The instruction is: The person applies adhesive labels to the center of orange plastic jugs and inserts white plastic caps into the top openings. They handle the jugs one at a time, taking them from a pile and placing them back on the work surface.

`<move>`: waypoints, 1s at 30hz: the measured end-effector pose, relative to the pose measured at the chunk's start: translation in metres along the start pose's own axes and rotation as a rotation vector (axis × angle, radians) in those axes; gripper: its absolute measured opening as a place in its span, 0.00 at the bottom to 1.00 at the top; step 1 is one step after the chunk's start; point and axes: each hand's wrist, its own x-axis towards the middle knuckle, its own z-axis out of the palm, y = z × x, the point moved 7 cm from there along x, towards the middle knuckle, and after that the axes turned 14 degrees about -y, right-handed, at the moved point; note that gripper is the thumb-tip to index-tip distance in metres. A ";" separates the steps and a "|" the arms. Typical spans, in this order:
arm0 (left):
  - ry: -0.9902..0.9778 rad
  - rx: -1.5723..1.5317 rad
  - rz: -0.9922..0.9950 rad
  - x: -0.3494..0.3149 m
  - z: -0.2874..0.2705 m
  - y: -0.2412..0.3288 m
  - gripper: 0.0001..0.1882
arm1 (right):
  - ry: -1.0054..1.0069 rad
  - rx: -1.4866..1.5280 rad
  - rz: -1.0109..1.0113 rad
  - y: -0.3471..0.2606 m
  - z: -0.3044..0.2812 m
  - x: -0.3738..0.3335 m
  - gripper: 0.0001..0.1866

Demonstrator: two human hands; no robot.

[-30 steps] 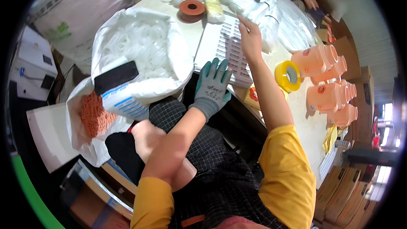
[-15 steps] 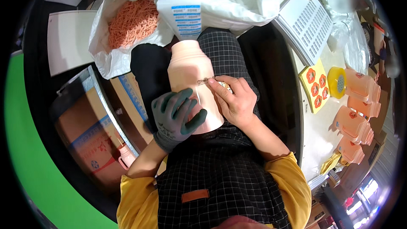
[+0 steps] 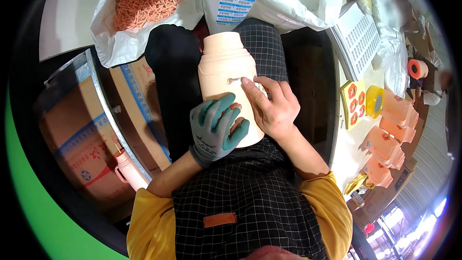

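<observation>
A pale pink thermos flask body (image 3: pixel 226 67) lies in my lap, its neck pointing away from me. My left hand (image 3: pixel 216 127), in a grey and green glove with some bare fingertips showing, rests on its lower left part with the fingers curled against it. My bare right hand (image 3: pixel 276 106) grips the right side. Its thumb tip presses at the end of a small dark printed mark (image 3: pixel 234 80) on the front. Partly covered by the right fingers is a colourful sticker (image 3: pixel 261 88).
Beyond my knees a white sack (image 3: pixel 103 43) holds pink strips beside a label sheet (image 3: pixel 236 0). On the right table lie a label stack (image 3: pixel 358 38), flower stickers (image 3: pixel 353 103), a tape roll (image 3: pixel 374 101) and several pink flask parts (image 3: pixel 385 147). Cartons (image 3: pixel 79 135) and a pink jug (image 3: pixel 130 171) stand left.
The view has shifted, and the flask appears slightly higher and further right. Both hands stay on it; the right thumb remains by the dark mark. The left fingers have shifted a little, showing bare fingertips.
</observation>
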 end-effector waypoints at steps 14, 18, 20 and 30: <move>-0.133 -0.002 -0.049 0.021 -0.001 -0.007 0.28 | -0.043 0.002 -0.010 0.006 0.001 0.003 0.24; -0.205 -0.029 -0.125 0.026 0.006 -0.005 0.25 | -0.055 0.019 -0.019 0.021 0.006 -0.005 0.23; -0.139 0.030 -0.093 0.029 -0.002 -0.004 0.23 | -0.127 -0.068 0.207 0.048 0.007 -0.013 0.25; -0.079 -0.007 0.003 0.026 -0.026 -0.025 0.22 | 0.115 0.530 0.235 0.039 0.032 -0.038 0.27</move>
